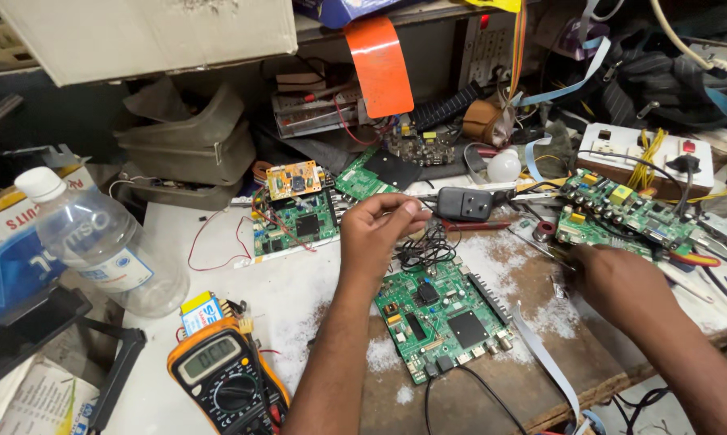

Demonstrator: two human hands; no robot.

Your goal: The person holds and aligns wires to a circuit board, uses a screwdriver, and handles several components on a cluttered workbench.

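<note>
Green circuit board [440, 318] flat on the counter [299, 290], just below the left hand [377, 228], grip pinched shut on thin black wire [425, 244] dangling over the board's top edge. Right hand [613, 278] beside the board's right, grip unclear. Yellow multimeter [222, 379] and plastic bottle [97, 242] to the left; more boards [625, 211] behind. Cluttered, dusty repair bench.
</note>
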